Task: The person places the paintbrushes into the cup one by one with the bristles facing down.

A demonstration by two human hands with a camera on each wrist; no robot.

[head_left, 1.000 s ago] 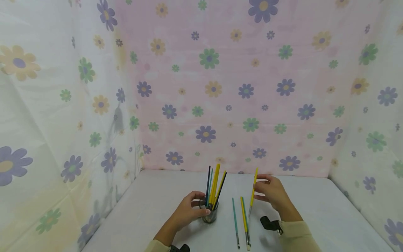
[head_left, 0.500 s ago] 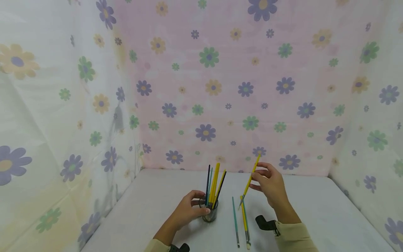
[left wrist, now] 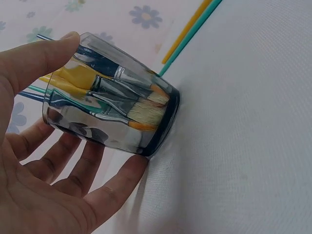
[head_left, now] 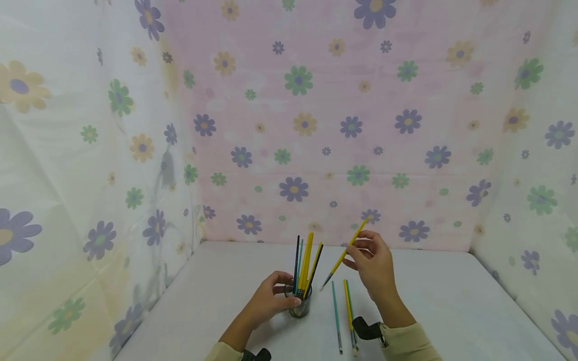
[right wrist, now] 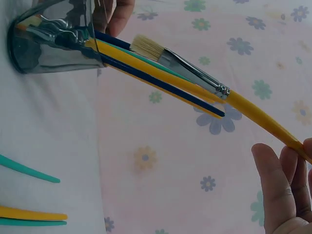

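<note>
My left hand (head_left: pixel 273 300) grips a clear glass cup (left wrist: pixel 131 131) that stands on the white table, thumb on one side and fingers curled on the other. Inside it several paintbrushes lean bristles down, with yellow, teal and dark blue handles (head_left: pixel 307 265). To the right of the cup, my right hand (head_left: pixel 372 263) pinches a yellow-handled paintbrush (head_left: pixel 345 253) in the air. That brush slants, its pale flat bristles (right wrist: pixel 147 47) pointing down and left toward the cup; in the right wrist view they overlap the handles standing in it.
On the table (head_left: pixel 433 301) right of the cup lie a teal paintbrush (head_left: pixel 336 316), a yellow one (head_left: pixel 349 313) and another teal one close beside it. Flower-patterned sheets (head_left: pixel 253 200) enclose the table at the back and both sides.
My right hand has raised the yellow paintbrush and carried it left toward the cup, tilting it from nearly upright to slanted. My left hand has stayed on the cup.
</note>
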